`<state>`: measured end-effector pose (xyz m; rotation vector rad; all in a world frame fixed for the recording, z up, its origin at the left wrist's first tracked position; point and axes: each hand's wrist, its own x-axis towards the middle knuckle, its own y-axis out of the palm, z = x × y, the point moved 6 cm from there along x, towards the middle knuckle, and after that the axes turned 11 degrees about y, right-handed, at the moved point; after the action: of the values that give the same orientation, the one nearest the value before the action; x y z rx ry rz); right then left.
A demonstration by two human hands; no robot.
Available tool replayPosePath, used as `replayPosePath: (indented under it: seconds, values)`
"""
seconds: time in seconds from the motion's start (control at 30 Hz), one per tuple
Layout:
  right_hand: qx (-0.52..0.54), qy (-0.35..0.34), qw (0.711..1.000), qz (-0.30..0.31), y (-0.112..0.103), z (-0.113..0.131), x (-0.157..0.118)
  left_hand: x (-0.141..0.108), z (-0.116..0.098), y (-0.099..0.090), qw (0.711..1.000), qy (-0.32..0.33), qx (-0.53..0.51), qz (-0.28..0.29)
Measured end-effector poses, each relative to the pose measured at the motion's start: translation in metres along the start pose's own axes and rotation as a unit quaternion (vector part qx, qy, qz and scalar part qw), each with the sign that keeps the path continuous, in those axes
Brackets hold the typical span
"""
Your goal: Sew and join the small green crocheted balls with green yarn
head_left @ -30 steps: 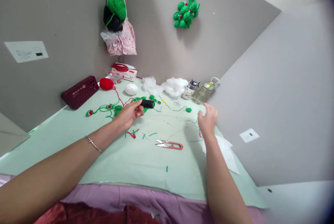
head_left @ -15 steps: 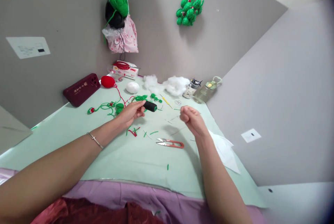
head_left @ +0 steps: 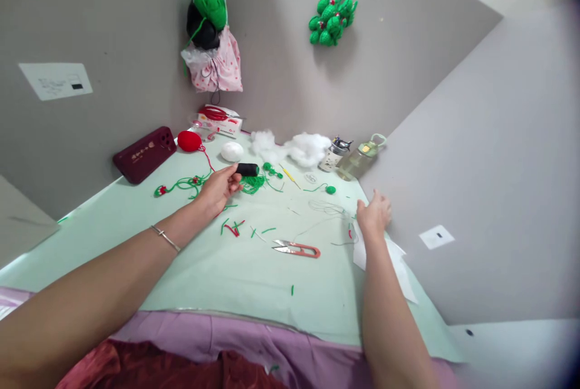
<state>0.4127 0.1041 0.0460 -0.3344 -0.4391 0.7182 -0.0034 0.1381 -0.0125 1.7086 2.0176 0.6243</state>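
Pale green covers the tabletop [head_left: 226, 286] under both hands, and its near edge gives way to purple cloth [head_left: 226, 331]. Plain grey walls [head_left: 276, 75] meet in a corner beyond the hands. A pink dotted bag [head_left: 226, 69] hangs on the wall above the left hand [head_left: 221, 191], and a bunch of green knitted pieces [head_left: 333, 23] hangs farther right.

The left hand pinches a black spool [head_left: 248, 170] by one end, held over green yarn [head_left: 252, 185]. The right hand [head_left: 375, 215] is over the right side of the tabletop, fingers partly curled and thumb apart; whether it grips any thread, I cannot tell. Orange-handled snips [head_left: 301, 250] lie between the hands, on the near side. Past the left hand are a red ball [head_left: 189, 141] and a white ball [head_left: 232, 151]; past the right hand, to its left, stands a bottle [head_left: 360, 160].

The left fingers hide one end of the spool and some yarn behind them. The right forearm covers part of the white paper [head_left: 401, 274]. Loose thin thread [head_left: 326, 206] beside the right hand is too faint to follow, and the picture's bottom edge cuts off the red cloth [head_left: 172, 371]
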Motion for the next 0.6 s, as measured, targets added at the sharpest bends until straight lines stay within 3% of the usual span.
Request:
replayPosePath:
  seconds: [0.1, 0.13, 0.17, 0.27, 0.33, 0.37, 0.43, 0.6]
  values:
    - [-0.012, -0.047, 0.998, 0.041, 0.025, 0.026, -0.025, -0.01, 0.004, 0.011, 0.999, -0.027, -0.005, 0.046]
    - [-0.006, -0.06, 0.994, 0.086, 0.038, 0.036, -0.039, -0.014, 0.006, 0.015, 0.997, -0.037, -0.005, 0.071]
    - [0.038, -0.065, 0.978, 0.192, 0.057, 0.047, -0.057, -0.02, 0.007, 0.021, 0.993, -0.047, -0.005, 0.108]
    - [0.117, -0.048, 0.859, 0.496, 0.1, 0.072, -0.128, -0.036, 0.012, 0.039, 0.969, -0.074, 0.013, 0.235]
    - [0.085, -0.037, 0.77, 0.631, 0.111, 0.079, -0.166, -0.041, 0.014, 0.044, 0.957, -0.079, 0.03, 0.277]
    - [0.068, -0.035, 0.748, 0.659, 0.112, 0.078, -0.175, -0.041, 0.015, 0.043, 0.957, -0.077, 0.036, 0.277]
    - [0.063, -0.033, 0.756, 0.65, 0.108, 0.075, -0.17, -0.036, 0.015, 0.039, 0.965, -0.071, 0.041, 0.249]
    - [0.192, 0.028, 0.88, 0.434, 0.084, 0.052, -0.084, -0.018, 0.012, 0.02, 0.99, -0.038, 0.05, 0.127]
